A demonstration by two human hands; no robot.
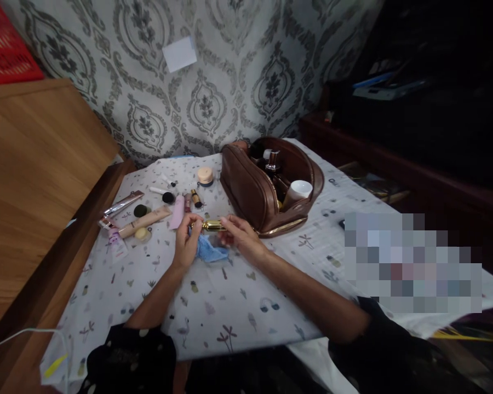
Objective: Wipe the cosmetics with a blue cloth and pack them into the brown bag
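Observation:
A shiny gold cosmetic tube (212,225) lies sideways between my two hands, above the patterned tablecloth. My left hand (186,241) pinches its left end, with fingers closed. At the other end, the fingers of my right hand (244,237) close round the tube and hide its tip. A crumpled blue cloth (210,251) is just below the tube, against my left hand; whether the fingers also grip it, I cannot tell. Beyond my right hand stands an unzipped brown cosmetic bag (246,183), holding a white container (299,190) and a dark bottle with a shiny cap (273,160).
Left of the bag are a pink tube (177,212), a small gold-and-black bottle (195,198), a beige tube (145,221) and a round jar (205,176). A wooden panel (45,180) borders the left side. A pixelated patch covers the table's right part.

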